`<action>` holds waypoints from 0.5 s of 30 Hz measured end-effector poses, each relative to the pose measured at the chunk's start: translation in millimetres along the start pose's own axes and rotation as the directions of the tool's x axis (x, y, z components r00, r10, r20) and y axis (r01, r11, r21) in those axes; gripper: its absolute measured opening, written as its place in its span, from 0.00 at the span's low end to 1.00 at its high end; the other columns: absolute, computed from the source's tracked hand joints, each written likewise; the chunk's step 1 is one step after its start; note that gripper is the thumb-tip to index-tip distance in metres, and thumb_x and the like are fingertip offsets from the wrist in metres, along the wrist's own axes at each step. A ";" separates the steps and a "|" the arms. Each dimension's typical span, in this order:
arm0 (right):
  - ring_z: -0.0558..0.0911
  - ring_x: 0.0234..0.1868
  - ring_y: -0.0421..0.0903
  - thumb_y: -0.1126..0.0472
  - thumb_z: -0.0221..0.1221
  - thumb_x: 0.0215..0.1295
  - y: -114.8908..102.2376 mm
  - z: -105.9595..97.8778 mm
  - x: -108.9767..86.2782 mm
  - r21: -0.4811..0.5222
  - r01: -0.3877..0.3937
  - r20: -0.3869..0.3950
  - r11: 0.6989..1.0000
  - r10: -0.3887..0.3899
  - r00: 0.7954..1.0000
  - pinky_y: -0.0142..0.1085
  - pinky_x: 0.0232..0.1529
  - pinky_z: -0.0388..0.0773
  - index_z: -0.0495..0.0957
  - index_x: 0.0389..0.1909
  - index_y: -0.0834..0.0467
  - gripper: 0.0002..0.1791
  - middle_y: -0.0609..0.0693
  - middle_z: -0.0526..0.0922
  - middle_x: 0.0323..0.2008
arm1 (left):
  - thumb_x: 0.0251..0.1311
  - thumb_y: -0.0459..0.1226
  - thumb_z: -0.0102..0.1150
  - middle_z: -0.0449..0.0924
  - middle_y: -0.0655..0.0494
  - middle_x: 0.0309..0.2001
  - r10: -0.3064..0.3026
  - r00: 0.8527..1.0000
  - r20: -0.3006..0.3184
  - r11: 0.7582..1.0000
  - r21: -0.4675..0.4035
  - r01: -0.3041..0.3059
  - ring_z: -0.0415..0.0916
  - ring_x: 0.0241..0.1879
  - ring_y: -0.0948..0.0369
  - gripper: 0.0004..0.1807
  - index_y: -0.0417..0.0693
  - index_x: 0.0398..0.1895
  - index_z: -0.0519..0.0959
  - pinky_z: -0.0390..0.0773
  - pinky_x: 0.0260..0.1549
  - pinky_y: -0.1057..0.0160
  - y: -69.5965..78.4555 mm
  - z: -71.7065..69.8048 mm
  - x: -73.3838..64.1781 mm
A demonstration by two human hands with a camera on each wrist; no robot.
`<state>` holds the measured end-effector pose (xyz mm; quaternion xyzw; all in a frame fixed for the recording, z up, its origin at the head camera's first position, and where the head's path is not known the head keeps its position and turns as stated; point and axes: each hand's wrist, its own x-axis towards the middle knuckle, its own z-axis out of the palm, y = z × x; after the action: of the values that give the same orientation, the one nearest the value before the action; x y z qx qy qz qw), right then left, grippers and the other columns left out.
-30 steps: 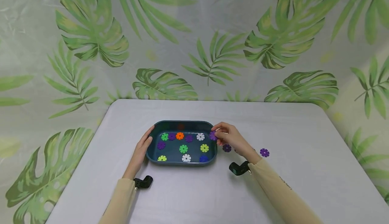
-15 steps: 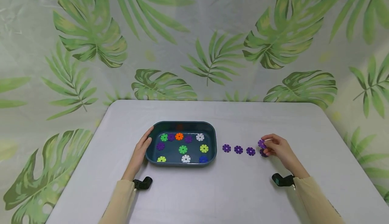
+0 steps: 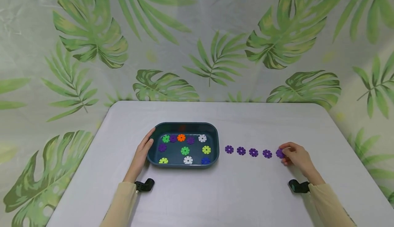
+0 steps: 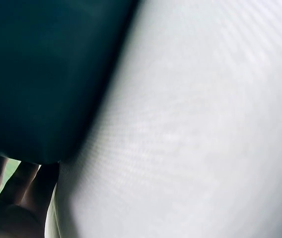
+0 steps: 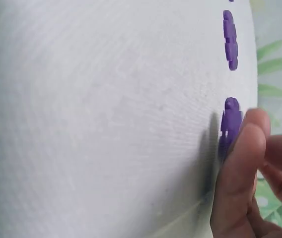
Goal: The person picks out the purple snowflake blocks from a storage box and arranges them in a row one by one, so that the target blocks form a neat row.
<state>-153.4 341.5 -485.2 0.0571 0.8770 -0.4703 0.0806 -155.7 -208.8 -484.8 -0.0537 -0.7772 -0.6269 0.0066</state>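
My left hand [image 3: 143, 153] rests against the left end of a dark teal tray [image 3: 184, 166]; the left wrist view shows its fingers [image 4: 18, 181] extended along the tray's outer wall. At the right end of a row of purple snowflake-shaped discs, my right hand [image 3: 297, 157] pinches one purple disc [image 3: 279, 153] between thumb and fingertips, at the tabletop. Seen from the right wrist, that disc [image 5: 230, 124] is partly covered by the thumb. Its nearest neighbour in the row is another purple disc [image 3: 267, 154], lying flat just to the left.
Inside the tray lie several discs, among them an orange disc [image 3: 181, 137], a green disc [image 3: 185, 150], a yellow disc [image 3: 206, 149] and a blue disc [image 3: 205, 160]. The row begins with a purple disc [image 3: 229, 149] right of the tray. Everything stands on a white table [image 3: 215, 199].
My right hand has carried a purple disc from the tray's right rim rightwards, past the row, and down to the tabletop at its end. The left hand stays at the tray.
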 end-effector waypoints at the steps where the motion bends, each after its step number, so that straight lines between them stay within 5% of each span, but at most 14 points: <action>1: 0.79 0.24 0.43 0.65 0.46 0.71 -1.2 -0.2 0.1 -0.028 -0.003 -0.010 1.000 0.003 1.000 0.34 0.25 0.80 0.70 0.51 0.72 0.16 0.58 0.78 0.34 | 0.76 0.40 0.37 0.51 0.55 0.74 0.001 1.000 0.005 1.000 -0.006 -0.001 0.42 0.73 0.55 0.25 0.55 0.75 0.56 0.42 0.68 0.44 4.7 0.3 -1.2; 5: 0.78 0.23 0.42 0.64 0.45 0.72 -12.0 1.9 1.6 -0.047 0.002 -0.040 0.999 -0.004 0.999 0.33 0.24 0.79 0.71 0.51 0.71 0.16 0.61 0.76 0.37 | 0.75 0.38 0.37 0.50 0.51 0.74 -0.004 1.000 0.013 1.000 -0.023 0.004 0.41 0.73 0.53 0.26 0.50 0.74 0.56 0.41 0.68 0.43 16.4 1.0 -4.3; 9: 0.78 0.26 0.41 0.62 0.46 0.74 -33.6 10.9 5.0 0.114 0.052 -0.008 0.992 -0.051 0.999 0.33 0.29 0.81 0.68 0.54 0.74 0.18 0.63 0.74 0.42 | 0.76 0.40 0.37 0.51 0.55 0.74 -0.014 1.000 0.002 1.000 -0.006 0.014 0.42 0.73 0.56 0.26 0.55 0.75 0.56 0.42 0.68 0.45 4.0 0.2 -0.2; 15: 0.79 0.30 0.41 0.62 0.49 0.74 -79.8 45.4 14.3 0.331 0.116 0.093 0.937 -0.155 0.984 0.33 0.35 0.81 0.67 0.55 0.75 0.19 0.57 0.76 0.39 | 0.76 0.42 0.38 0.53 0.61 0.73 0.003 1.000 -0.019 1.000 0.001 -0.003 0.44 0.72 0.60 0.25 0.63 0.73 0.58 0.44 0.68 0.48 -15.0 -0.8 6.0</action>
<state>-177.5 260.0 -447.7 -0.0188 0.7834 -0.6149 0.0888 -163.0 -212.3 -498.7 -0.0488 -0.7775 -0.6268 0.0147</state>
